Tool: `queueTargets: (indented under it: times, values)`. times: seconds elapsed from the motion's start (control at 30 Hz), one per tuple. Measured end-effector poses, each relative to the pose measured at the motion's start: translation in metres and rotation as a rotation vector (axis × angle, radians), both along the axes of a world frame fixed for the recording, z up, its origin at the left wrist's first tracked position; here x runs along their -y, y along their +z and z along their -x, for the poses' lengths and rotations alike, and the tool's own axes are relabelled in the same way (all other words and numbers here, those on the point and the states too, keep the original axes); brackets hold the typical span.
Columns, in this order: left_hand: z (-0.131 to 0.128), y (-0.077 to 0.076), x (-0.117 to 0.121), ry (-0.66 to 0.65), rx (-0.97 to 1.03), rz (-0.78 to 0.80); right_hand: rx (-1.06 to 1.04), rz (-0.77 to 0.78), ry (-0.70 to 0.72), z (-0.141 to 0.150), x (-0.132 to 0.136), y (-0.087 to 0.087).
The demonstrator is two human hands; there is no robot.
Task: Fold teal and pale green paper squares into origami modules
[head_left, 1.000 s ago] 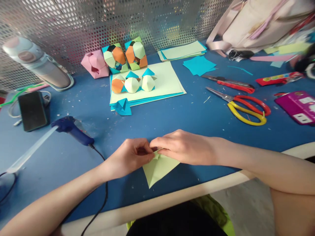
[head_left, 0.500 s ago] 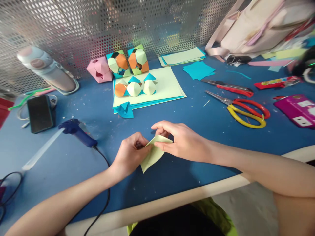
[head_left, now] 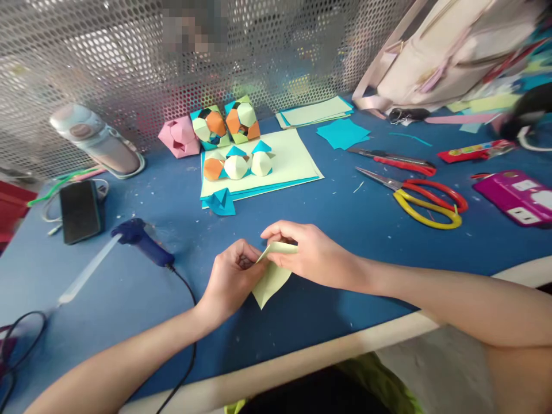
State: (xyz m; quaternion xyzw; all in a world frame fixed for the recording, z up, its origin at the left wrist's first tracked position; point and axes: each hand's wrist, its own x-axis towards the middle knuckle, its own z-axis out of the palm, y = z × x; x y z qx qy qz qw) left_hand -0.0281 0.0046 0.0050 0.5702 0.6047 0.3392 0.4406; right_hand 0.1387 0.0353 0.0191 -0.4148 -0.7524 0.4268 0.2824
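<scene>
Between my two hands is a pale yellow-green sheet of paper [head_left: 272, 283], held just above the blue table near its front edge. My left hand [head_left: 235, 276] pinches the sheet's left side between thumb and fingers. On the right side, my right hand [head_left: 306, 250] grips it with the thumb on the near face and the fingers behind. The upper part bends over along a fold; the lower corner points down toward me. Beyond my hands lie a small folded blue paper piece [head_left: 221, 202] and a joined row of orange, cream and blue folded units [head_left: 236, 165] on stacked paper sheets [head_left: 297, 150].
A glue gun [head_left: 144, 241] with a cord lies left, near a phone [head_left: 80, 211] and a bottle [head_left: 97, 141]. Finished paper balls [head_left: 179, 137] stand behind. Scissors [head_left: 426, 201], a utility knife [head_left: 397, 161], blue squares [head_left: 342, 133] and a purple case [head_left: 515, 195] are to the right.
The sheet's upper part is now bent over more, and my right thumb has shifted leftward along it toward my left hand. The view has tilted slightly, so everything sits a little lower.
</scene>
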Motion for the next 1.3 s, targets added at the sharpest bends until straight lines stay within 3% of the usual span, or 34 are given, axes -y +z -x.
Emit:
queueTargets:
  times: [0.1,0.23,0.4,0.53,0.7,0.87,0.97,1.1,1.3]
  values:
    - [-0.002,-0.001,0.002,-0.010,-0.020,-0.003,-0.014,0.008,-0.008,0.001,0.001,-0.002]
    - [0.001,-0.003,0.002,-0.046,0.021,0.031,0.010,-0.097,0.027,0.000,0.002,-0.007]
    - [0.008,0.004,-0.003,-0.207,0.212,0.207,0.089,-0.178,0.077,-0.004,-0.002,-0.007]
    - [0.011,0.007,-0.007,-0.243,0.142,0.218,0.111,-0.233,0.116,-0.005,-0.003,-0.007]
    - [0.008,0.006,-0.007,-0.103,0.071,0.122,0.064,-0.216,0.086,-0.004,-0.002,-0.004]
    - [0.005,0.007,-0.006,0.062,0.136,0.003,-0.003,-0.031,0.007,-0.003,-0.001,0.000]
    - [0.004,0.005,-0.005,0.106,0.151,-0.014,-0.078,-0.021,-0.038,-0.001,-0.003,-0.004]
    - [0.004,0.001,-0.004,0.096,0.178,0.010,-0.027,-0.257,-0.081,0.000,-0.006,-0.012]
    - [0.005,-0.003,0.000,0.125,0.308,0.083,-0.037,-0.667,0.048,-0.002,-0.007,-0.022]
